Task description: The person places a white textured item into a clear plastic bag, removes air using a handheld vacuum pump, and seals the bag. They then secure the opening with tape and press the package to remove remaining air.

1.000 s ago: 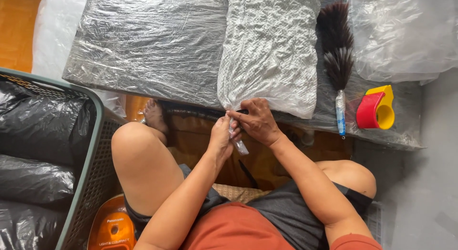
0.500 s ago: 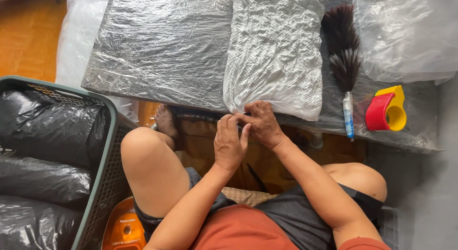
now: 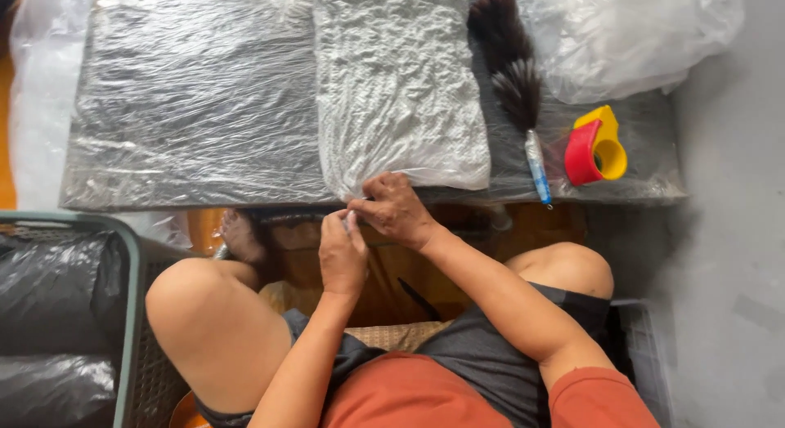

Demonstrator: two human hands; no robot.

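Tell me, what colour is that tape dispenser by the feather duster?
Red and yellow tape dispenser, seen in the head view.

clear plastic bag of white crinkled filling lies on plastic-covered grey counter; feather duster just right of it, red-yellow tape dispenser further right, green basket front-left.

- Dark feather duster with a pale handle, lying just right of the white bag.
- Red and yellow tape dispenser near the duster's handle.
- Green-rimmed basket at lower left, holding black bagged bundles.
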